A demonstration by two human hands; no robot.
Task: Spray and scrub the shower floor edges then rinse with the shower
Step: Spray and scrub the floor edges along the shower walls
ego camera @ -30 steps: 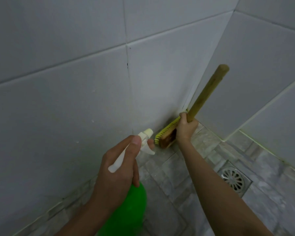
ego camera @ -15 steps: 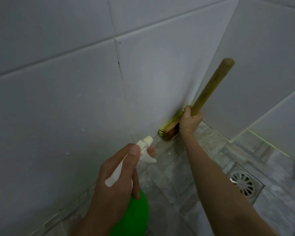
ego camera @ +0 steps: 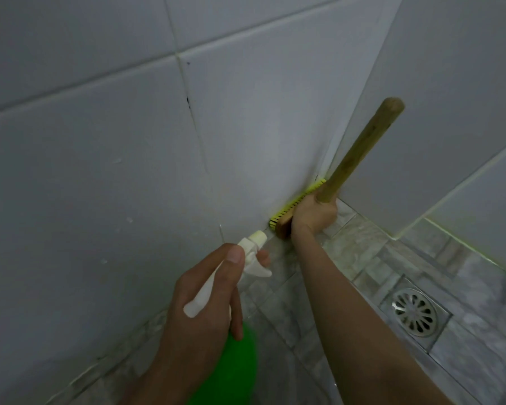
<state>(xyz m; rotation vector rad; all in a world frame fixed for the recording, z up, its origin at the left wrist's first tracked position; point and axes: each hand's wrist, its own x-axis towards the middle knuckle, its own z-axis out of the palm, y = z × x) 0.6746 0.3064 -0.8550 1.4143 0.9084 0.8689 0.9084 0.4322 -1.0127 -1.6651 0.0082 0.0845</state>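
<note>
Shower floor [ego camera: 357,247] edge: right hand [ego camera: 313,214] grips brush [ego camera: 360,150], left hand [ego camera: 199,317] spray bottle [ego camera: 254,258]

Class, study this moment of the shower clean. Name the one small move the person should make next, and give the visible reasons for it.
Probably squeeze the trigger once. The left hand grips the spray bottle, a finger across its trigger, nozzle aimed at the floor edge just short of the brush, which the right hand presses, bristles to the wall, near the corner.

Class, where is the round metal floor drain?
Head view, lower right: the round metal floor drain is set in the grey floor, beside the right forearm.
</note>
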